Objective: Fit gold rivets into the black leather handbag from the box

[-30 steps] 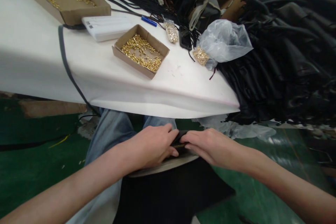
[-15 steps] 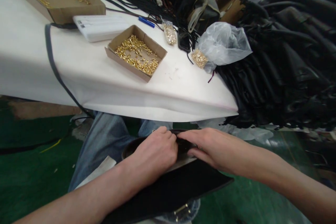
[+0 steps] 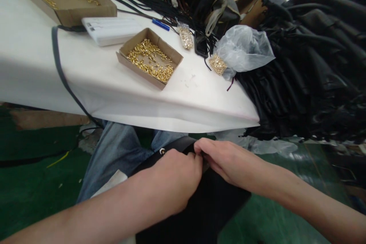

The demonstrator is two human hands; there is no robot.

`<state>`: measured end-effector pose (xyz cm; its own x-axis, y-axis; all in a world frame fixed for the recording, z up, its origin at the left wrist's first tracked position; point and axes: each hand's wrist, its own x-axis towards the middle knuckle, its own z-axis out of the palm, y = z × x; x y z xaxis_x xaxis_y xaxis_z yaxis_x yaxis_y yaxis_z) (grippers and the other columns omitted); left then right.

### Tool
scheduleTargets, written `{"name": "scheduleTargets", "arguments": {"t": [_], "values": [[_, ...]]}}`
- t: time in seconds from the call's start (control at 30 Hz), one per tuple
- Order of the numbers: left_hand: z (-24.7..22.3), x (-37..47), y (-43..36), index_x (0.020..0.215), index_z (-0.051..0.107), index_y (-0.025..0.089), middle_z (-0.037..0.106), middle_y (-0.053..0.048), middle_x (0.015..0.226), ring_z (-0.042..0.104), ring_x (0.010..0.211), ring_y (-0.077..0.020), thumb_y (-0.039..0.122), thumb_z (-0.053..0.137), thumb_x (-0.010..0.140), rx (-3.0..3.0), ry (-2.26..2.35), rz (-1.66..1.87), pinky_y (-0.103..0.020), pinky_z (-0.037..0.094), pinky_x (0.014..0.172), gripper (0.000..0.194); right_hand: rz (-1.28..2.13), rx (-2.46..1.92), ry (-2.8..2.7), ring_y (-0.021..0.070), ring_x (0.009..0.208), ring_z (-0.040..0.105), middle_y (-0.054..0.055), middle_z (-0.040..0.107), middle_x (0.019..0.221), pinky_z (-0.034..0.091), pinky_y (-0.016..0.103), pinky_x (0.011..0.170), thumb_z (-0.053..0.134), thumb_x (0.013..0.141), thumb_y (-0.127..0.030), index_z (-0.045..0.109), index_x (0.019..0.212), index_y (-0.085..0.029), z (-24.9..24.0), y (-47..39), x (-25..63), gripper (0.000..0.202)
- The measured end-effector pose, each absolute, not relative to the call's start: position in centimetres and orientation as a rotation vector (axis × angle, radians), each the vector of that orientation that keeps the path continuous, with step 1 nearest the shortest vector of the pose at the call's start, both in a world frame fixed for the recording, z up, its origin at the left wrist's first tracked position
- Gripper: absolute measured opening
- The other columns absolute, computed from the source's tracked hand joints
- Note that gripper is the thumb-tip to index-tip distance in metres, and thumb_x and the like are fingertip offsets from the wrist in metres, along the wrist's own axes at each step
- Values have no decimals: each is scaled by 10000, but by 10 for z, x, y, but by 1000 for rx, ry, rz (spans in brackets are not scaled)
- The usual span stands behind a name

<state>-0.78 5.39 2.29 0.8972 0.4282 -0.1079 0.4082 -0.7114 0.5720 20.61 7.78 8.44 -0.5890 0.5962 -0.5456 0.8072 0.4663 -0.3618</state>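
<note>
A black leather bag (image 3: pixel 197 213) lies across my lap, its upper edge facing the table. My left hand (image 3: pixel 180 171) is closed on that edge, knuckles up, fingertips hidden. Pinching the same rim just to the right is my right hand (image 3: pixel 219 156), its thumb and fingers pressed together against the left fingers. A small round metal fitting (image 3: pixel 162 151) shows on the edge left of my hands. The bag's inside is mostly covered by my hands.
On the white table (image 3: pixel 114 95) ahead stand a small cardboard box (image 3: pixel 140 74) of gold metal clasps and a larger box (image 3: pixel 85 17) with more. A plastic bag (image 3: pixel 246 47), a phone (image 3: pixel 201 44) and a blue pen (image 3: pixel 160 24) lie beyond. Black leather pieces (image 3: pixel 309 68) are heaped at right.
The bag's rim has turned up and its opening has closed from view. My left hand has shifted slightly right, and my right fingers have closed in on the edge beside it.
</note>
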Motion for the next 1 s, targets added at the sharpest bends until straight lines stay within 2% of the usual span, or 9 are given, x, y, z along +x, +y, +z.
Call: {"name": "scheduleTargets", "arguments": {"t": [0.1,0.23,0.4,0.47,0.6,0.67,0.73,0.9,1.0], "values": [[31,-14,74,1464,622,116,781,-214,1320,813,1007,-371,171,779,788,2317,571,-107,-404,653,752,696,-875,1147,2431,175,857,673,52,685,1147,458,281,736,512,979,7,558,1228,-233,85,83,204,350],[33,-12,97,1361,703,163,839,-170,1135,817,963,-377,320,745,867,2046,642,-219,-396,620,728,520,-880,1100,2436,173,834,624,49,630,1135,432,284,716,501,948,28,527,1186,-224,88,95,194,348],[24,-12,101,1506,637,164,810,-210,1265,796,1069,-425,414,717,898,1944,639,-187,-477,634,834,663,-883,1105,2394,167,832,604,47,596,1138,437,280,718,498,930,48,528,1154,-219,94,101,182,350],[18,-14,99,1518,619,156,790,-211,1328,787,1129,-411,446,647,960,1877,634,-163,-486,632,908,629,-880,1109,2393,169,849,602,52,583,1149,453,286,744,476,944,49,540,1139,-217,95,101,182,336],[1,-21,93,1405,672,189,760,-157,1412,747,1240,-344,485,406,1106,1667,651,29,-462,595,1040,497,-851,1134,2449,170,824,580,54,586,1112,451,293,737,460,1014,-6,542,1050,-217,93,98,184,230],[-6,-23,89,1383,674,210,749,-134,1440,731,1271,-329,470,394,1122,1601,650,103,-472,571,1090,462,-829,1161,2500,171,800,573,52,600,1071,446,294,726,475,1044,-53,546,1002,-218,90,96,186,184],[-11,-25,85,1378,672,221,747,-127,1443,729,1277,-329,437,473,1103,1585,664,134,-489,553,1124,403,-816,1194,2537,175,788,591,49,631,1022,451,293,723,499,1044,-79,577,990,-213,85,95,187,164],[-14,-34,77,1294,704,243,786,-95,1325,753,1164,-297,374,550,1074,1573,701,218,-431,580,1020,299,-725,1269,2555,186,778,669,45,736,914,471,290,739,586,1005,-102,696,989,-198,78,95,190,147],[-16,-41,75,1251,709,254,796,-67,1277,750,1124,-272,352,560,1069,1616,703,321,-379,571,958,254,-610,1189,2544,201,774,704,54,788,903,460,296,717,619,1033,-164,759,984,-203,79,96,191,153]]}}
